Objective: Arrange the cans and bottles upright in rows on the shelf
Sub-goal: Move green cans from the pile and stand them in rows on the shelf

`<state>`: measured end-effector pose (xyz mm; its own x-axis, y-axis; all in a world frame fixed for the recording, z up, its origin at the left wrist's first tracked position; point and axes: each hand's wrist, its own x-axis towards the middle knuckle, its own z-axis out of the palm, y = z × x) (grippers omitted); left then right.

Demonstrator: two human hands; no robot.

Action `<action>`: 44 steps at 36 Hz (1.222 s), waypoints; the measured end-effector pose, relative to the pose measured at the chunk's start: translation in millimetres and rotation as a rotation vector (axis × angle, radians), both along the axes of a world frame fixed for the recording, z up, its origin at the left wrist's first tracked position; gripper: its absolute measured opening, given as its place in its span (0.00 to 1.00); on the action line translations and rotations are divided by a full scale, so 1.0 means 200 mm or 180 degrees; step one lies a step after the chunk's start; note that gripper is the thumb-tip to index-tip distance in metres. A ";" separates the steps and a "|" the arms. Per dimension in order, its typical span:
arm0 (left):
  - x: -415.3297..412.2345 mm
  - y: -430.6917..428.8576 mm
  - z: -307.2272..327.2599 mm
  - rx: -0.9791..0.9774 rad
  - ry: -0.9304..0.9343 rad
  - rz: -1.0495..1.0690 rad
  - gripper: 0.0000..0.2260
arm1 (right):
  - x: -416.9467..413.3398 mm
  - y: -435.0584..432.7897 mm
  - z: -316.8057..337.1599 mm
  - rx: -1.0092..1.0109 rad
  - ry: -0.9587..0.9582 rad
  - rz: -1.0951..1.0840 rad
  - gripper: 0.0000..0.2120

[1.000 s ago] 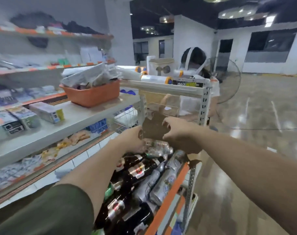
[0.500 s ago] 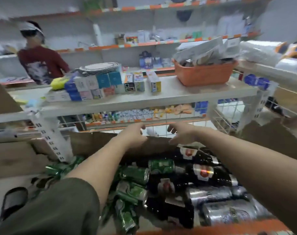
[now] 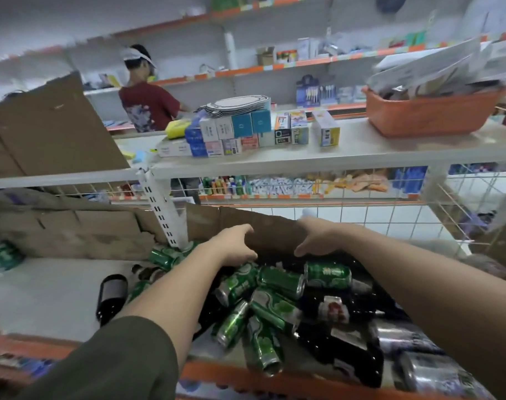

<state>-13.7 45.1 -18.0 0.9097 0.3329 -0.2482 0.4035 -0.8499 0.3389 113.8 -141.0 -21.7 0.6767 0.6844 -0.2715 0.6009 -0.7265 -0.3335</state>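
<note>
View swings square onto the shelf [image 3: 44, 293]. The left hand [image 3: 235, 244] and right hand [image 3: 314, 240] still grip the cardboard [image 3: 270, 226] along its back edge. The cans [image 3: 275, 301] and bottles [image 3: 337, 339] lie heaped toward the front edge, none upright yet.

- You have one view only: a wide-angle camera on your head, which looks forward and down.
- It faces the lower shelf [image 3: 52, 295] from close. Your forearms enter from the bottom edge, and your left hand [image 3: 234, 245] and right hand [image 3: 315, 238] hold the cardboard sheet [image 3: 275, 229] near the middle of the frame.
- The upper shelf board [image 3: 361, 151] crosses the frame above the hands. The farther shelves [image 3: 275, 67] stand behind it, well apart from you and a little blurred.
</note>
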 end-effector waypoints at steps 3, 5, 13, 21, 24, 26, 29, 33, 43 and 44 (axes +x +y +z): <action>-0.01 0.05 -0.01 0.0050 0.0085 -0.0017 0.32 | -0.03 0.03 -0.01 0.0016 0.0081 0.0014 0.37; -0.03 0.09 -0.02 0.0064 0.0101 0.0009 0.32 | -0.06 0.06 -0.02 0.0046 0.0128 0.0024 0.37; -0.06 0.24 -0.11 -0.0004 0.0081 0.0094 0.28 | -0.18 0.18 -0.11 -0.0187 0.0143 -0.0009 0.24; -0.06 0.28 -0.44 -0.0206 0.0348 -0.0069 0.24 | -0.39 0.30 -0.42 -0.0720 0.0424 0.0113 0.31; -0.03 0.28 -0.57 -0.0245 0.0321 -0.0220 0.21 | -0.43 0.33 -0.47 -0.0894 0.0290 0.0058 0.32; -0.02 0.29 -0.62 -0.0298 0.0382 -0.0335 0.24 | -0.46 0.35 -0.49 -0.0985 0.0083 0.0099 0.34; 0.00 0.29 -0.65 -0.0303 0.0470 -0.0339 0.36 | -0.49 0.36 -0.57 -0.1011 -0.0322 0.0129 0.39; 0.01 0.28 -0.65 -0.0210 0.0478 -0.0226 0.44 | -0.49 0.38 -0.59 -0.0811 -0.0367 0.0014 0.39; 0.03 0.38 -0.21 -0.0652 -0.0242 0.0282 0.48 | -0.30 0.37 -0.17 0.0045 -0.0406 -0.0397 0.43; 0.02 0.40 -0.13 -0.0697 -0.0439 0.0360 0.50 | -0.27 0.38 -0.10 0.0204 -0.0443 -0.0421 0.40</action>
<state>-10.3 124.5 -43.4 0.9001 0.3862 -0.2018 0.4288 -0.7026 0.5680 59.5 -65.9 -41.4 0.7898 0.5999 -0.1278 0.5452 -0.7821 -0.3019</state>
